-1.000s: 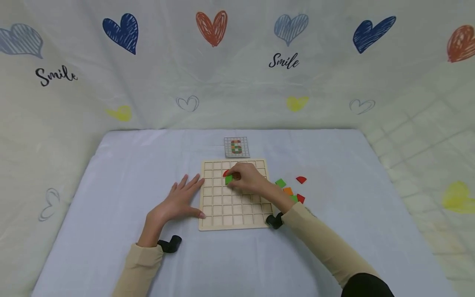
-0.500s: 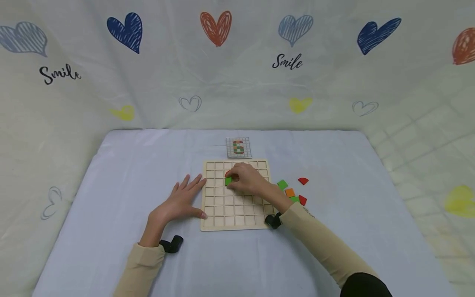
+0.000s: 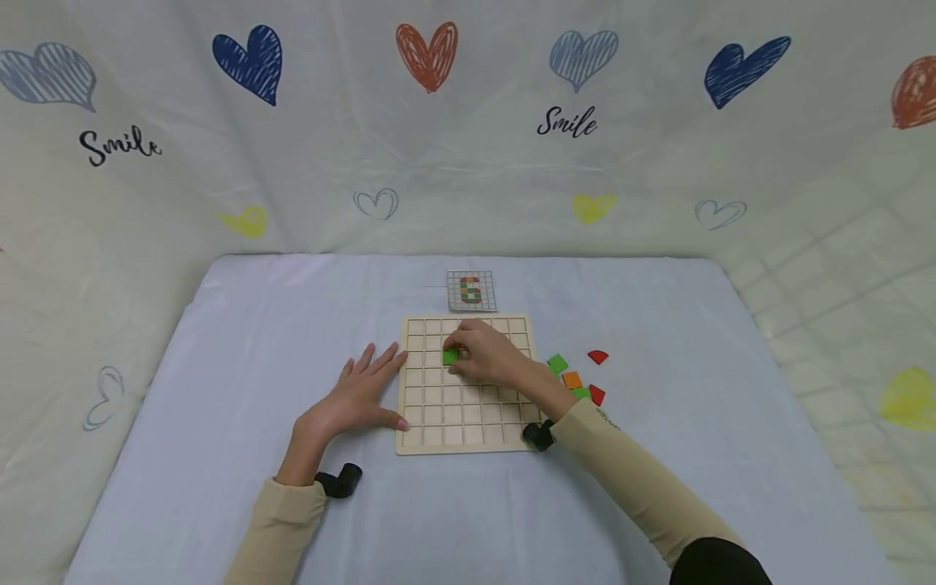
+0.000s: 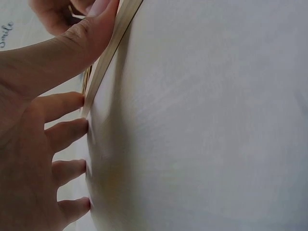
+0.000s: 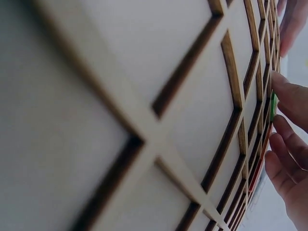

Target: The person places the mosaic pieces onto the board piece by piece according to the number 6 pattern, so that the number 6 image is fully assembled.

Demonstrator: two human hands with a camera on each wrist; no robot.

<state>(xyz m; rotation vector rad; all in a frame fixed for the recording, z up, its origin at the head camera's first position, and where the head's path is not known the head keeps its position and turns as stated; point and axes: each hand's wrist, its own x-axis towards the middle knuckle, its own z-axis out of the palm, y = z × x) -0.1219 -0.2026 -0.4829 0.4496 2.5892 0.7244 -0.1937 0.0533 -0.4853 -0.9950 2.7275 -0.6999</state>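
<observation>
In the head view a wooden grid board (image 3: pixel 433 416) lies on the white-covered table. My right hand (image 3: pixel 488 355) is over its upper part, thumb and fingers pinching a green square tile (image 3: pixel 449 357) at a grid cell. The right wrist view has that green tile (image 5: pixel 273 106) between thumb and fingertips, with a red piece (image 5: pixel 256 174) in the grid nearby. My left hand (image 3: pixel 353 396) is spread at the board's left side, thumb and fingertips touching the edge. In the left wrist view the thumb rests on the board's rim (image 4: pixel 111 54).
Behind the board lies a small pattern card (image 3: pixel 471 291) with a coloured figure on a grid. Right of the board are loose pieces: green tiles (image 3: pixel 558 363), an orange tile (image 3: pixel 572 379), a red quarter-round (image 3: pixel 598 357) and another red piece (image 3: pixel 597 395). A patterned curtain hangs behind.
My right fingers have shifted slightly over the green tile, and the red piece beside it is now covered in the head view. The left hand stays at the board's edge.
</observation>
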